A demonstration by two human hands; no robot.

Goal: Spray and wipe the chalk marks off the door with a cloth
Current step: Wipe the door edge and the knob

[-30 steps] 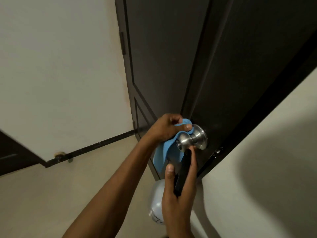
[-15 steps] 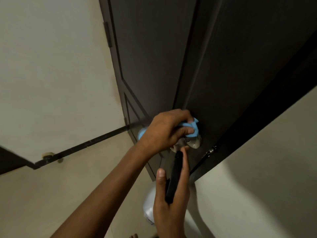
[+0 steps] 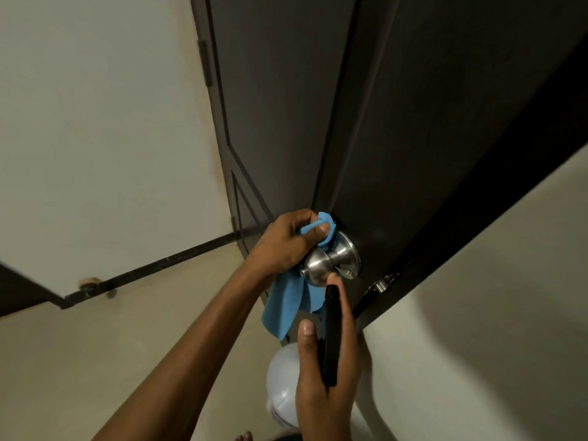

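Observation:
A dark brown door (image 3: 413,128) fills the upper right, with a round steel knob (image 3: 331,261) near its edge. My left hand (image 3: 286,243) grips a blue cloth (image 3: 286,307), bunched against the door just above the knob, with the cloth's tail hanging below. My right hand (image 3: 327,370) holds a spray bottle (image 3: 281,386) by its black head, with the forefinger reaching up to the knob. The translucent white body hangs below the hand. No chalk marks show on the dark surface.
A pale wall (image 3: 105,128) stands to the left with a dark skirting strip (image 3: 159,265) along the tiled floor (image 3: 95,361). The door's latch (image 3: 380,284) shows on its edge. Another pale wall (image 3: 493,313) lies at the right.
My left hand has pulled the cloth off the knob's front and up to the door above it, so the knob shows again. My right hand has held its place under the knob.

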